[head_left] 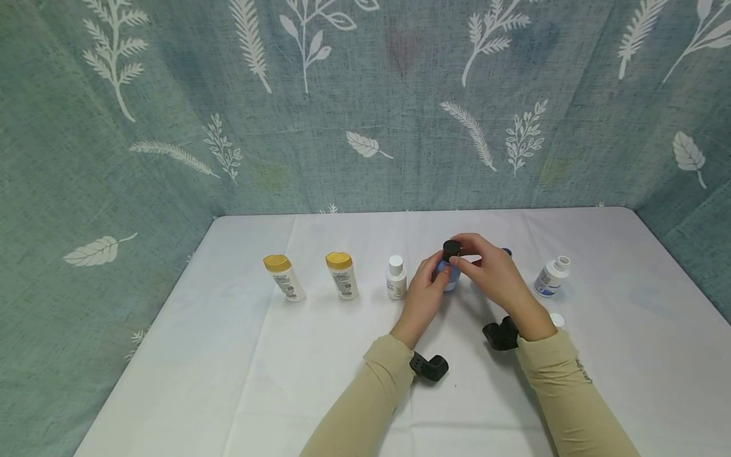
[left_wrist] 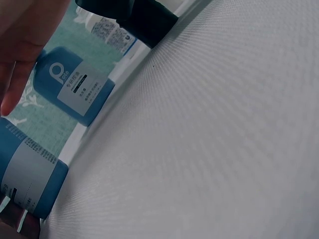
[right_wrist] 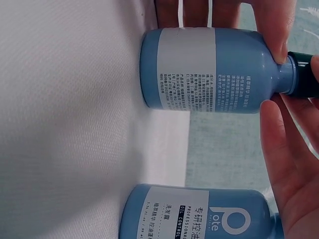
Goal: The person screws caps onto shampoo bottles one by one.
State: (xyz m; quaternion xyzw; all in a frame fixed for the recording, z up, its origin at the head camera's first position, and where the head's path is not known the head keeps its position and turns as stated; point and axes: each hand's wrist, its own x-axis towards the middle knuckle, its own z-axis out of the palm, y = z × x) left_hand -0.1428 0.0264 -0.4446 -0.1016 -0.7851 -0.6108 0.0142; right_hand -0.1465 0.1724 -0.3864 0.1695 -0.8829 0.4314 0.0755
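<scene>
My left hand (head_left: pixel 424 297) grips a blue bottle (head_left: pixel 453 280), which stands upright on the table. At the bottle's top, my right hand (head_left: pixel 498 276) pinches the black cap (head_left: pixel 451 249) between thumb and fingers. In the right wrist view, the blue bottle (right_wrist: pixel 187 69) shows a pale label, with the black cap (right_wrist: pixel 302 74) over its neck. Beside it stands a second blue bottle (right_wrist: pixel 169 214), also in the left wrist view as a blue bottle (left_wrist: pixel 75 84); my right hand mostly hides it in the head view.
Left of my hands stand a small white bottle (head_left: pixel 396 279) and two yellow-capped white bottles (head_left: pixel 342 277) (head_left: pixel 285 279). An uncapped white bottle (head_left: pixel 551 277) is at right. A white round thing (head_left: pixel 557 320) is partly hidden by my right wrist. Black wrist devices (head_left: pixel 429 367) sit by both cuffs.
</scene>
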